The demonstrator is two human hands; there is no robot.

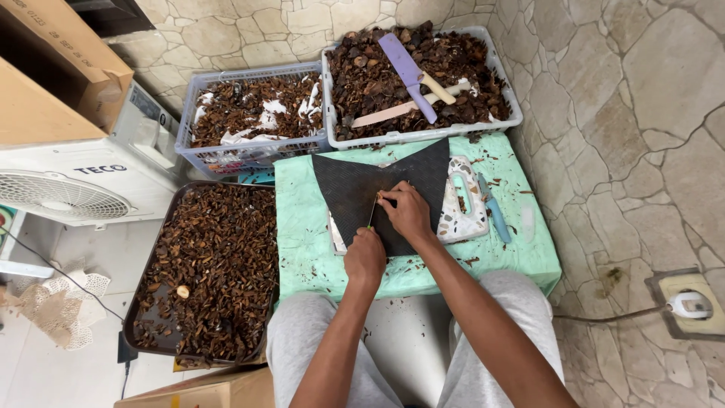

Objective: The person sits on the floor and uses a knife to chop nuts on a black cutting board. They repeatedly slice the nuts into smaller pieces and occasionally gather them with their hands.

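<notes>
On the black mat [355, 185], the left hand [365, 259] grips a thin blade [372, 212]; the right hand [408, 211] pinches a small brown piece beside it—a slip could nick those fingertips.

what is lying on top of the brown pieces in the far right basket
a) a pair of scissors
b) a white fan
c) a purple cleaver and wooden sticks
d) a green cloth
c: a purple cleaver lies across the brown pieces in the far right basket, with pale wooden sticks beside and under it; no scissors, cloth or fan lie in that basket.
</notes>
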